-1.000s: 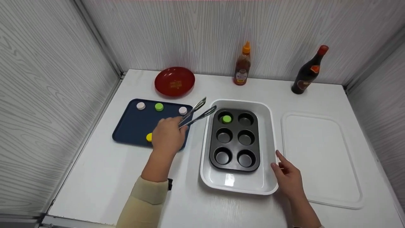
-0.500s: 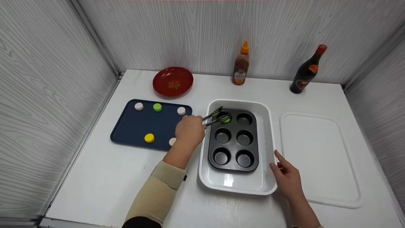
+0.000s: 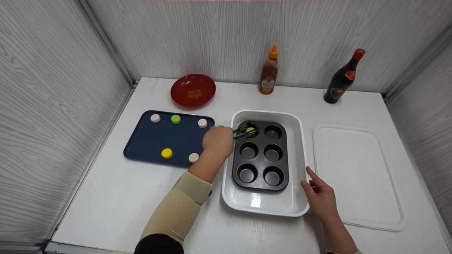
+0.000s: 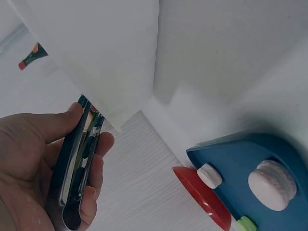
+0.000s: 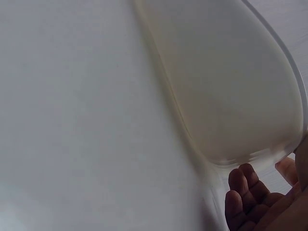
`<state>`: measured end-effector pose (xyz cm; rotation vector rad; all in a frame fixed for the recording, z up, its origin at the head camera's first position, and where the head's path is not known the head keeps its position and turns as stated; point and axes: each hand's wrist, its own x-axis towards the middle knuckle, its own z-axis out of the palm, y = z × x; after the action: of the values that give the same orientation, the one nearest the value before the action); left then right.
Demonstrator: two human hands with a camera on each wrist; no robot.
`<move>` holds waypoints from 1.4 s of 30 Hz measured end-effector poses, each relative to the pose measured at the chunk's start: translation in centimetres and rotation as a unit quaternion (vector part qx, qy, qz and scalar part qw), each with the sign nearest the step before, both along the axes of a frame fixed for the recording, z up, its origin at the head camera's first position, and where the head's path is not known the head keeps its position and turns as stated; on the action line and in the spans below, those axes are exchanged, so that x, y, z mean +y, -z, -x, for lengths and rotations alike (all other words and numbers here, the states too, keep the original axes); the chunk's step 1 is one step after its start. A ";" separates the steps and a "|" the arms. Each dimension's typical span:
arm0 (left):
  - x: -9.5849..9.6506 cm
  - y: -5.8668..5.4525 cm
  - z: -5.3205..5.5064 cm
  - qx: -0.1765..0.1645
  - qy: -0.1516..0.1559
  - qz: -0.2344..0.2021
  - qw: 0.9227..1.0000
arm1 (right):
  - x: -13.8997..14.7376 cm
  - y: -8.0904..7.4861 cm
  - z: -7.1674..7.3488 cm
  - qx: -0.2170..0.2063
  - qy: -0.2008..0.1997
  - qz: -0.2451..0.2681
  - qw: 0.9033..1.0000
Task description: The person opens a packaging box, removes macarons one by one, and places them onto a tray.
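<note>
My left hand (image 3: 219, 141) grips metal tongs (image 4: 77, 168), their ends down in the back-left cup of a dark muffin tin (image 3: 260, 158). A green macaron (image 3: 250, 131) sits in that cup, with the tong ends around it and partly covering it. The tin lies inside a white rectangular basin (image 3: 257, 205). At the basin's right rim, my right hand (image 3: 323, 201) holds the edge, thumb over the rim and fingers outside below it. Left of the basin, a navy tray (image 3: 141, 141) carries a yellow macaron (image 3: 166, 153), a green one (image 3: 176, 119) and several pale pink ones (image 3: 202, 123).
A red plate (image 3: 193, 91) stands behind the tray. Along the back are a sauce bottle (image 3: 269, 76) with an orange cap and a dark bottle (image 3: 343, 79) with a red top. A flat white lid (image 3: 356, 176) lies right of the basin.
My left hand has carried the tongs rightward from above the tray's right edge to the back-left cup, and their ends have gone down around the green macaron there. The right hand stays put.
</note>
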<state>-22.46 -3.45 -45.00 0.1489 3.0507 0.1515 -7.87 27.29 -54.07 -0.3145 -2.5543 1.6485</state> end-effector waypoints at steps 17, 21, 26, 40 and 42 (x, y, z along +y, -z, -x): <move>0.0 0.5 -0.2 0.014 -0.024 -0.020 0.999 | -0.1 0.1 0.0 0.000 0.004 -0.004 1.000; -0.3 0.4 -0.7 0.025 -0.028 -0.036 0.999 | -0.1 0.0 -0.1 0.003 0.001 -0.007 1.000; -0.6 -0.1 -1.4 0.039 -0.030 -0.055 0.997 | -0.1 0.0 -0.1 0.003 0.001 -0.008 1.000; -2.6 -1.8 -3.2 0.059 -0.044 -0.103 0.992 | 0.0 0.0 0.0 0.004 0.000 -0.021 1.000; -3.0 -2.0 -3.5 0.057 -0.049 -0.110 0.991 | 0.0 0.0 -0.1 -0.002 0.000 -0.020 1.000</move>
<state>-18.97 -6.48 -43.02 0.0208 3.1482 0.5034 -7.73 27.24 -54.02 -0.3144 -2.5857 1.5967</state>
